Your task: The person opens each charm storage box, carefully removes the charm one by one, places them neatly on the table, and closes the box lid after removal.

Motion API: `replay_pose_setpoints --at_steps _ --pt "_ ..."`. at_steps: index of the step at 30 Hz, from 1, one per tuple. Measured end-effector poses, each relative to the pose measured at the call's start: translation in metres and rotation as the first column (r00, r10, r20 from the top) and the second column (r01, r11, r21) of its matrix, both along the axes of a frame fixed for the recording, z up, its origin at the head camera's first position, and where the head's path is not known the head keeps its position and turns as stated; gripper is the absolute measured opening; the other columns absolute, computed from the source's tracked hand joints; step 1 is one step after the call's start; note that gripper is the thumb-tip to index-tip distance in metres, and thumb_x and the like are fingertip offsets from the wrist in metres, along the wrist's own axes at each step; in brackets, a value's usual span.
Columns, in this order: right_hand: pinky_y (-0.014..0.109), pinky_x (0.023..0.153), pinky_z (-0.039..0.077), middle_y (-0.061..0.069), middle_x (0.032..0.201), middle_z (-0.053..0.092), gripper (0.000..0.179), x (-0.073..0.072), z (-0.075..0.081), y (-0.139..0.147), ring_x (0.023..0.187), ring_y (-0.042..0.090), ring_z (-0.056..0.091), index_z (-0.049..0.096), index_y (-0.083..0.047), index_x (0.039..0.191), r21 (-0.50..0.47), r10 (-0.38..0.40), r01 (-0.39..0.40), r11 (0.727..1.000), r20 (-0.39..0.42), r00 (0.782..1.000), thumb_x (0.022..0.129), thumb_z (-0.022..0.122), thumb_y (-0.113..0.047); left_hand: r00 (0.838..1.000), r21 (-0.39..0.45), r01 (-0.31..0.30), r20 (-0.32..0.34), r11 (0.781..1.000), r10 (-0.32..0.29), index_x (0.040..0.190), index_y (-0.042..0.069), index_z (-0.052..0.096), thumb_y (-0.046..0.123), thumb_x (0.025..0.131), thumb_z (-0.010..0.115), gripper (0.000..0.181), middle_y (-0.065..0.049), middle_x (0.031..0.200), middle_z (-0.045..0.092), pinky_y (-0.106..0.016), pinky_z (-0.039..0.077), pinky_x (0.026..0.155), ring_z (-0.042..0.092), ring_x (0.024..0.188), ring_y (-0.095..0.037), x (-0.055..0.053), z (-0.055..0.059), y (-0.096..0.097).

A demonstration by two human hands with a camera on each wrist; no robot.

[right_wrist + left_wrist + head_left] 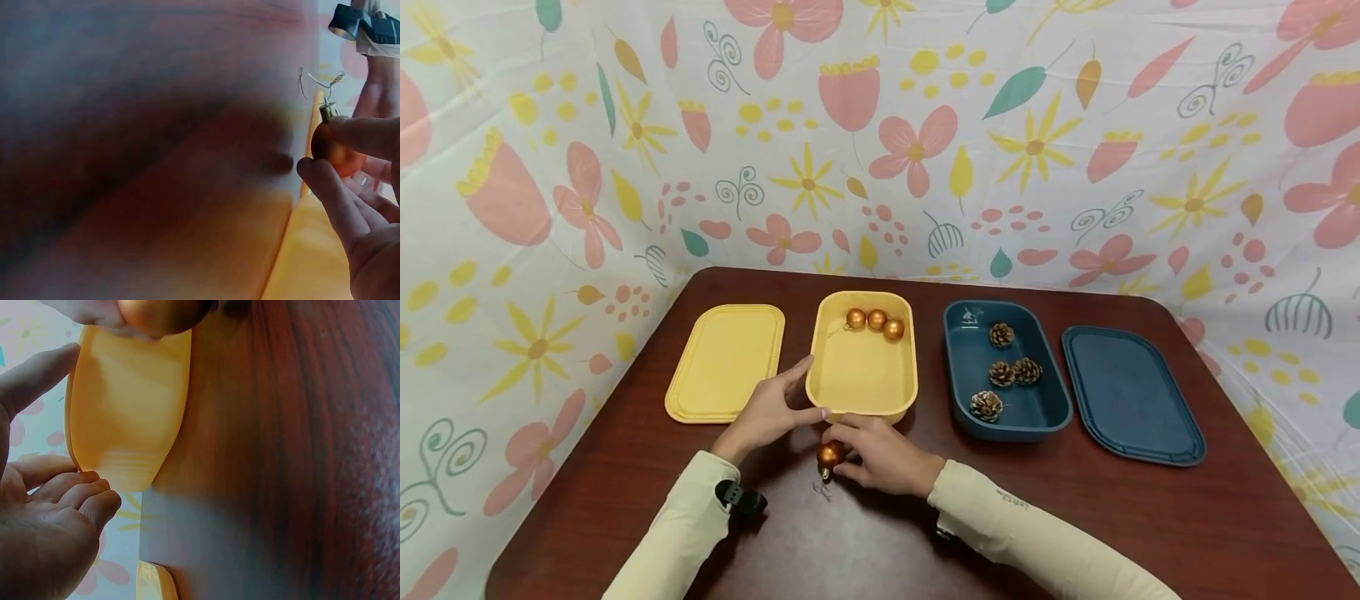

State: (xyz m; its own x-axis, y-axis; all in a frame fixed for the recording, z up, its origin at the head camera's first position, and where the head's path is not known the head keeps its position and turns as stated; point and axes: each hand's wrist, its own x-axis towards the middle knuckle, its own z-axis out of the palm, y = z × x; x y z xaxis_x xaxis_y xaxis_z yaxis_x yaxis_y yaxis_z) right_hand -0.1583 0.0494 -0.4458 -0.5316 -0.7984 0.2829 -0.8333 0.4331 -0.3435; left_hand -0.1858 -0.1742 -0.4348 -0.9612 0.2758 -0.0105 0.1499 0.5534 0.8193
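A shiny copper-coloured Christmas ball (830,454) with a metal cap and string loop is pinched in my right hand (880,454), just in front of the yellow container (857,379). In the right wrist view, thumb and fingers hold the ball (337,150), its string (322,81) hanging free. My left hand (771,412) touches the container's near left corner, thumb at the front rim and fingers along the left side. The left wrist view shows these fingers (81,494) against the container wall (128,412). Several similar balls (876,319) lie inside at the far end.
A yellow lid (726,362) lies flat to the left. On the right stands a dark blue container (958,367) with several pine cones (1002,373) inside, and beyond it lies a blue lid (1131,392). Patterned cloth (917,200) hangs behind the brown table (917,550).
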Motion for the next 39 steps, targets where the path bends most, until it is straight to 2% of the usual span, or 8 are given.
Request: replay_pose_setpoints --at_steps 2,8,14,25,31,35,39 --pt "0.011 0.077 0.053 0.000 0.113 0.067 0.032 -0.0006 0.0007 -0.0012 0.087 0.005 0.069 0.069 -0.013 0.113 0.015 -0.002 0.003 1.000 -0.018 1.000 0.084 0.082 -0.018 1.000 -0.008 0.002 -0.002 1.000 -0.002 0.159 0.009 0.030 0.033 0.084 0.082 0.094 -0.008 0.165 0.030 -0.050 0.042 0.115 0.043 0.144 -0.036 -0.0002 0.0004 -0.0003" --pt "0.024 0.088 0.055 -0.005 0.109 0.069 0.034 -0.0017 0.0011 -0.0046 0.099 0.007 0.065 0.071 -0.018 0.109 0.095 -0.015 0.030 0.995 -0.156 0.988 0.079 0.086 -0.023 1.000 -0.016 0.004 -0.009 1.000 -0.004 0.158 0.008 0.031 0.034 0.084 0.082 0.094 -0.008 0.165 0.031 -0.050 0.042 0.115 0.044 0.144 -0.036 0.0000 0.0014 -0.0012" --pt "0.025 0.087 0.056 -0.005 0.108 0.069 0.034 -0.0016 -0.0008 -0.0043 0.098 0.008 0.066 0.071 -0.018 0.107 0.087 -0.028 0.050 0.995 -0.232 0.972 0.077 0.088 -0.022 1.000 -0.007 0.000 -0.002 1.000 0.000 0.158 0.008 0.031 0.034 0.084 0.082 0.094 -0.009 0.165 0.031 -0.050 0.041 0.116 0.043 0.144 -0.036 0.0017 0.0028 -0.0001" --pt "0.026 0.086 0.056 -0.004 0.111 0.069 0.045 0.0000 -0.0010 -0.0036 0.099 0.008 0.066 0.069 -0.019 0.110 0.110 -0.039 0.069 0.991 -0.259 0.965 0.072 0.091 -0.025 1.000 0.000 -0.010 0.004 1.000 0.010 0.158 0.007 0.030 0.030 0.084 0.082 0.093 -0.010 0.165 0.030 -0.050 0.039 0.117 0.042 0.145 -0.035 0.0021 0.0007 0.0009" --pt "0.027 0.090 0.057 -0.003 0.118 0.068 0.049 0.0018 0.0011 -0.0031 0.107 0.010 0.066 0.070 -0.020 0.117 0.126 -0.029 0.065 0.990 -0.269 0.963 0.073 0.091 -0.026 1.000 -0.007 -0.015 0.012 1.000 0.015 0.159 0.008 0.029 0.029 0.085 0.081 0.092 -0.009 0.165 0.029 -0.051 0.039 0.117 0.041 0.146 -0.035 0.0026 -0.0002 0.0001" --pt "0.028 0.092 0.057 -0.002 0.120 0.068 0.049 0.0016 0.0009 -0.0024 0.110 0.011 0.065 0.070 -0.020 0.118 0.119 -0.028 0.061 0.991 -0.258 0.966 0.074 0.090 -0.025 1.000 -0.011 -0.009 0.008 1.000 0.009 0.159 0.008 0.029 0.031 0.085 0.081 0.093 -0.009 0.165 0.029 -0.050 0.039 0.117 0.041 0.146 -0.035 0.0019 0.0001 0.0004" --pt "0.027 0.089 0.056 -0.004 0.114 0.069 0.041 0.0008 0.0006 -0.0023 0.105 0.009 0.066 0.072 -0.021 0.115 0.111 -0.024 0.053 0.992 -0.249 0.968 0.076 0.088 -0.022 1.000 -0.013 -0.008 0.006 1.000 0.008 0.159 0.008 0.030 0.034 0.084 0.081 0.094 -0.009 0.165 0.030 -0.050 0.039 0.117 0.042 0.145 -0.035 0.0019 0.0006 0.0006"
